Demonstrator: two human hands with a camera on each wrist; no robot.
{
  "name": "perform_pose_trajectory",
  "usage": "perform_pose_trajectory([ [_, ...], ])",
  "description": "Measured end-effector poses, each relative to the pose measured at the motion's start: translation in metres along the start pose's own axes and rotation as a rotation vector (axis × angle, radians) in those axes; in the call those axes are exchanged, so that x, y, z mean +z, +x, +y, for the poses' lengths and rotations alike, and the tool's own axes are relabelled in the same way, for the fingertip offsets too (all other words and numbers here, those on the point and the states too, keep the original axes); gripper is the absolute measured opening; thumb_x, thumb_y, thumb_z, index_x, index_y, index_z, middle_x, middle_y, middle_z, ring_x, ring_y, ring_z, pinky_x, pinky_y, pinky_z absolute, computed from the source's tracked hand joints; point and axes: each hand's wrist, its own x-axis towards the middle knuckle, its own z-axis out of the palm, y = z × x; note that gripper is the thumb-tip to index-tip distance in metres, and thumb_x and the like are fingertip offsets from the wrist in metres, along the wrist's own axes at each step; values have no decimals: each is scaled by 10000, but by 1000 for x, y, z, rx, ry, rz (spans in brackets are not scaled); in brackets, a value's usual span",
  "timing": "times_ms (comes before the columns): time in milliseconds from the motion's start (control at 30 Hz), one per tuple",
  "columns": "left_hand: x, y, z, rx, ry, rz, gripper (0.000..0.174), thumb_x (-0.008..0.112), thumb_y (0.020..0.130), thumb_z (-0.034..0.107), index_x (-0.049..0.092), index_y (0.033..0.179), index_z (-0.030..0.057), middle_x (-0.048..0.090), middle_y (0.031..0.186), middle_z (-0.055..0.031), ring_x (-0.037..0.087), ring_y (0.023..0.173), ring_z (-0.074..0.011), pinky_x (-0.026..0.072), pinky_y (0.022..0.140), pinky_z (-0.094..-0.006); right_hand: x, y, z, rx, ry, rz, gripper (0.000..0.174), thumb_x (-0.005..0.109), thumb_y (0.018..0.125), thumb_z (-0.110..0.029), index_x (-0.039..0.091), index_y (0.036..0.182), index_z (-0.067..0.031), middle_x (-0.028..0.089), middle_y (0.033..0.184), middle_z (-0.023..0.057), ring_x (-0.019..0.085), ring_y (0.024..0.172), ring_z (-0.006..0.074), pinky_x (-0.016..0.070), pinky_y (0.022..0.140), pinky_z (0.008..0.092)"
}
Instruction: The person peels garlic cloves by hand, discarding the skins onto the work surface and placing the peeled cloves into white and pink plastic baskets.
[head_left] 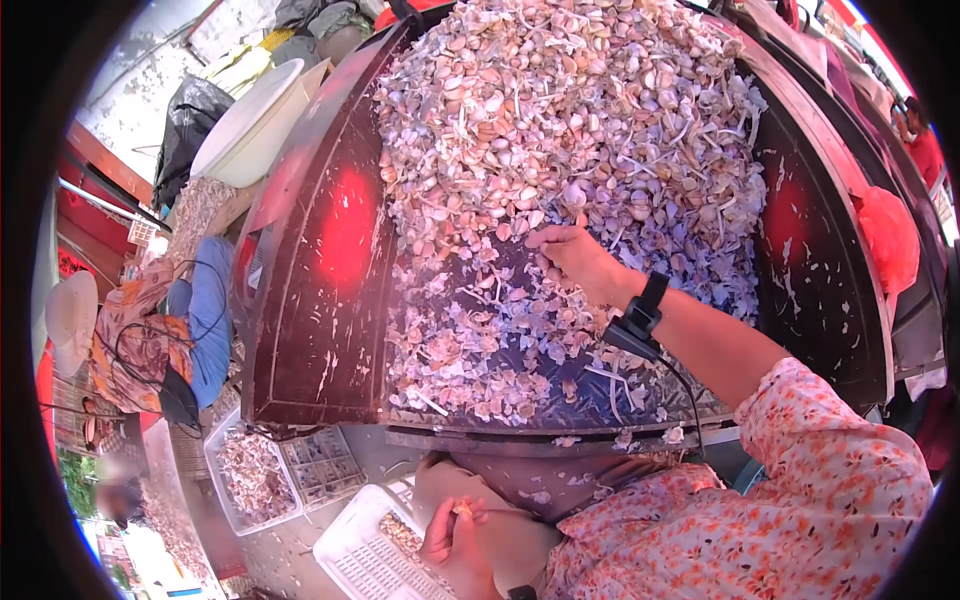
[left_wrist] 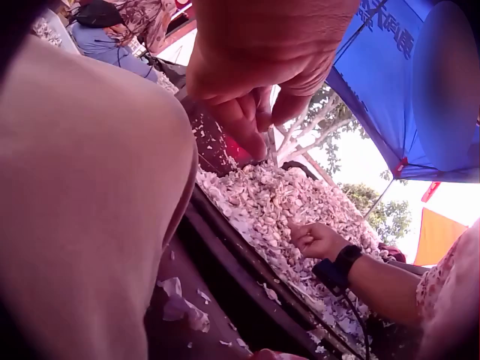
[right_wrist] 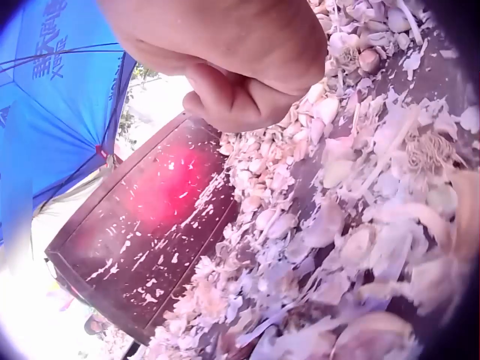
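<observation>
A large heap of garlic cloves (head_left: 500, 110), mixed with papery skins and dry stalks, fills the back of a dark metal truck bed. My right hand (head_left: 580, 262) is at the heap's near edge, its fingers curled down among the cloves and a black band on the wrist. In the right wrist view, the right hand (right_wrist: 240, 67) hides its own fingertips, so I cannot tell what they grip. Low in front of my lap, my left hand (head_left: 455, 545) pinches a small garlic clove (head_left: 462, 508) between thumb and fingers, above a white plastic basket (head_left: 365, 560) holding some cloves.
Loose garlic skins (head_left: 470, 370) litter the near bed floor. Dark side walls (head_left: 325, 300) flank the heap. Left of the bed are a crate of garlic (head_left: 250, 475), a big pale tub (head_left: 245, 130) and a seated person in a hat (head_left: 150, 330). A red bag (head_left: 888, 240) hangs at right.
</observation>
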Motion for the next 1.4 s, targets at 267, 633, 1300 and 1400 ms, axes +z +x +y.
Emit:
perform_pose_trajectory([
  [267, -14, 15, -40, 58, 235, 39, 251, 526, 868, 20, 544, 1093, -91, 623, 964, -147, 643, 799, -183, 522, 640, -228, 17, 104, 25, -301, -1006, 301, 252, 531, 784, -210, 622, 878, 6, 618, 880, 241, 593, 840, 400, 477, 745, 440],
  [633, -2, 28, -34, 363, 768, 12, 221, 565, 872, 138, 625, 1056, 31, 662, 817, -92, 631, 715, -158, 509, 643, -284, 36, 103, 14, -362, -1289, 50, 235, 508, 747, -136, 563, 885, 46, 628, 814, 234, 609, 785, 395, 487, 705, 453],
  [1300, 1, 23, -48, 325, 460, 43, 198, 554, 857, 69, 610, 1019, -31, 646, 858, -97, 619, 748, -142, 484, 643, -231, 92, -158, -77, -426, 585, -1339, 257, 608, 858, -194, 604, 921, 55, 535, 736, 130, 509, 643, 246, 387, 548, 354],
  [1400, -9, 21, -62, 239, 300, 67, 198, 508, 858, -12, 589, 1035, -50, 615, 839, -59, 587, 722, -80, 452, 599, -173, 107, -192, -77, -566, 806, -1355, 225, 665, 819, -114, 618, 955, 59, 634, 849, 180, 635, 734, 258, 506, 584, 309],
])
